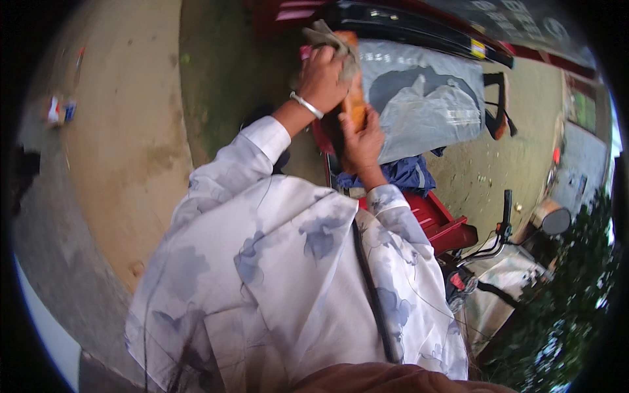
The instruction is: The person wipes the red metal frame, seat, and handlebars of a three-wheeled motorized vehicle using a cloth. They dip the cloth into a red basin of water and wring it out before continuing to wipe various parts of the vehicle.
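Observation:
My left hand (322, 81), with a silver bangle at the wrist, is closed around a crumpled grey-brown cloth (339, 42). It presses the cloth toward the upper part of an orange, wood-like piece (355, 100). Lower down, my right hand (364, 140) grips that same piece, thumb on the near face. The piece stands roughly upright in view, and its exact kind is unclear. Some pink material (305, 52) shows beside my left fingers. Just right of both hands lies a grey plastic sheet (422, 103) bearing writing.
A dark blue cloth (408, 174) lies below the sheet, over a red metal vehicle body (432, 216). A handlebar (506, 226) stands to the right. A long black panel (403, 24) runs across the top. Concrete ground (128, 123) spreads left, with a small carton (60, 110) on it.

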The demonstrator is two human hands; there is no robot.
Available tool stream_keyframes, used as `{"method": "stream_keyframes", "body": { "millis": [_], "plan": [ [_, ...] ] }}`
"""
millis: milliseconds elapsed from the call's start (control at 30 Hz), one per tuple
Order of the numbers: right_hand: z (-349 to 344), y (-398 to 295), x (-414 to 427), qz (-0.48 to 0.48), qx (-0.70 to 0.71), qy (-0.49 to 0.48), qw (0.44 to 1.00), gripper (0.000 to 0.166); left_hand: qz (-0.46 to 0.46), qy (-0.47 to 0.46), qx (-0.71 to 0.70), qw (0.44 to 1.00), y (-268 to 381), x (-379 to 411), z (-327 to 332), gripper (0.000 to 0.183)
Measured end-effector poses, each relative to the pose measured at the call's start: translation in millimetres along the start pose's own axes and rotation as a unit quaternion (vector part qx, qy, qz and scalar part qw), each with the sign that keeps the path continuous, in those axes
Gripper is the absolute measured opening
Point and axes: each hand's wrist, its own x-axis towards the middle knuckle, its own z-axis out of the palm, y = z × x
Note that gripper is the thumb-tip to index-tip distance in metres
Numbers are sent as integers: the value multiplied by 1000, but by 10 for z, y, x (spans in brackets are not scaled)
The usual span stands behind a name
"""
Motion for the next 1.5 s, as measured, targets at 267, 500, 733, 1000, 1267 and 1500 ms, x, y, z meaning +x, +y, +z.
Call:
{"method": "stream_keyframes", "body": {
  "millis": [267, 500, 733, 1000, 1267, 1500],
  "plan": [
    [-111, -71, -16, 26, -31, -5, 999, 64, 59, -79, 164, 982, -28, 592, 173, 42],
    [-100, -34, -52, 11, -21, 12, 1000, 53, 53, -152, 157, 974, -21, 764, 128, 33],
    [-68, 125, -116, 13, 56, 82, 995, 33, 298, -82, 51, 949, 149, -262, 212, 30],
    [-81, 407, -243, 155, 284, 204, 924, 38, 370, -160, 0, 915, 445, -827, 122, 23],
    [-678, 8, -826, 210, 397, 161, 879, 47, 15, -436, -279, 856, 940, -886, -95, 23],
    [-593, -377, -778, 149, 510, 107, 840, 58, -275, -446, -649, 552, 1066, -623, -226, 46]
  ]
}}
